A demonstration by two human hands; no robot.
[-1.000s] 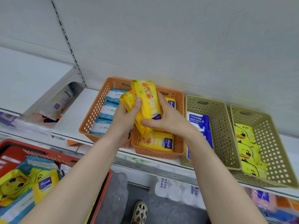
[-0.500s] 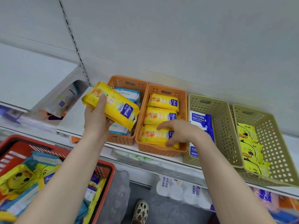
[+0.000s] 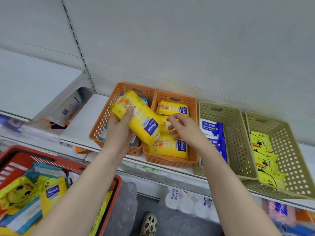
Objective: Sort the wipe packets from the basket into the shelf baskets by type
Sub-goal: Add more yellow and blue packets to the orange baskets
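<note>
Gripped in left hand (image 3: 119,133) over the first orange basket (image 3: 102,121) — yellow flower packet (image 3: 138,116), long axis slanting down-right toward the second orange basket (image 3: 170,161) just beside. Nearer there: right hand (image 3: 184,130), fingers loose, empty, above matching packets (image 3: 170,147).

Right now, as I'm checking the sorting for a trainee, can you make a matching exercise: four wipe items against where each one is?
Items:
1. held packet
2. alcohol wipes
3. shelved duck packets
4. shelved flower packets

Places:
A. right green basket
B. right orange basket
C. left hand
D. left green basket

Pairs: 1-C, 2-D, 3-A, 4-B.
</note>
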